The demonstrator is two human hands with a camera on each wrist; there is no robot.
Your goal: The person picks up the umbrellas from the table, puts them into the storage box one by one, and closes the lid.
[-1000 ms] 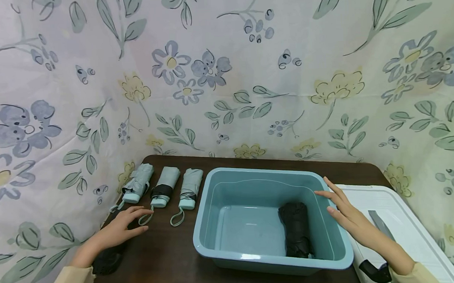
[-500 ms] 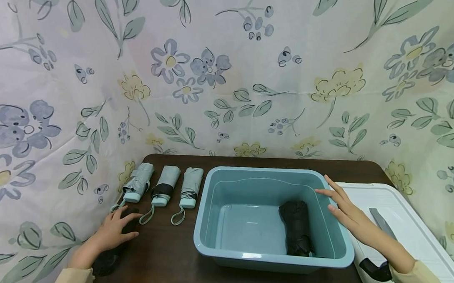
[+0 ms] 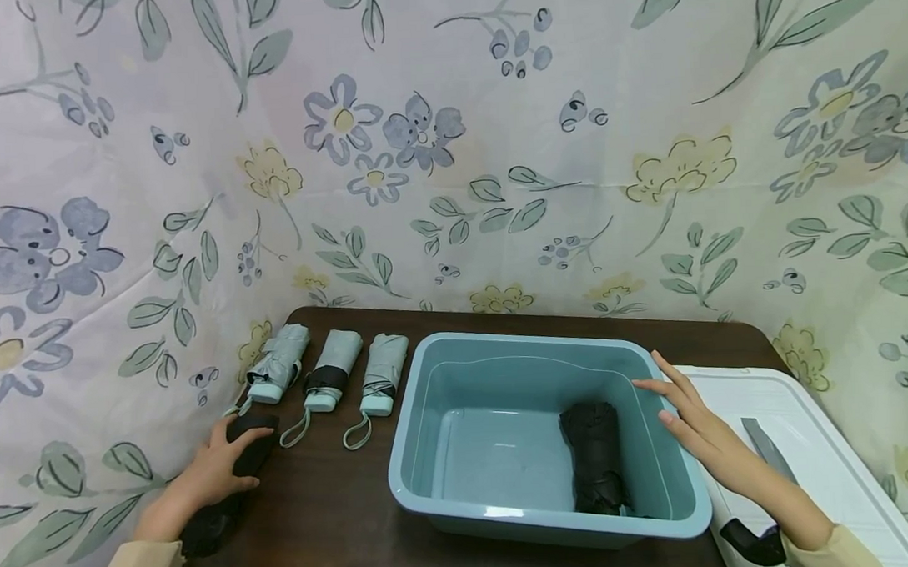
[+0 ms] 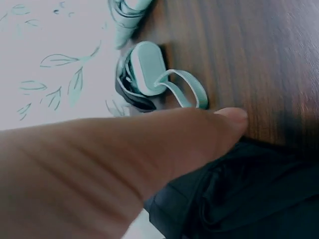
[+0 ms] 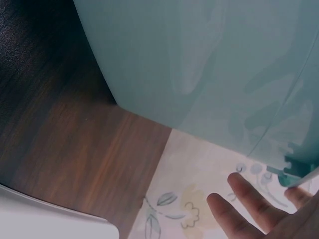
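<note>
Tabletop (image 3: 322, 509), left fingers (image 3: 251, 437) splayed over bundle (image 3: 209, 526), right fingers (image 3: 673, 375) splayed, bin interior (image 3: 490, 462) head-view only

Room on tbl (image 3: 327, 505) btwn L hand (image 3: 211, 469) & bin (image 3: 518, 390); wall (image 3: 508, 536) blocks low path to bundle (image 3: 594, 458).

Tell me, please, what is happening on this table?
A person's left hand is spread over a black bundle at the left of the table. The right hand, fingers extended, is at the right rim of a blue tub. Another black bundle lies inside the tub, and three pale folded umbrellas lie in a row to its left.
</note>
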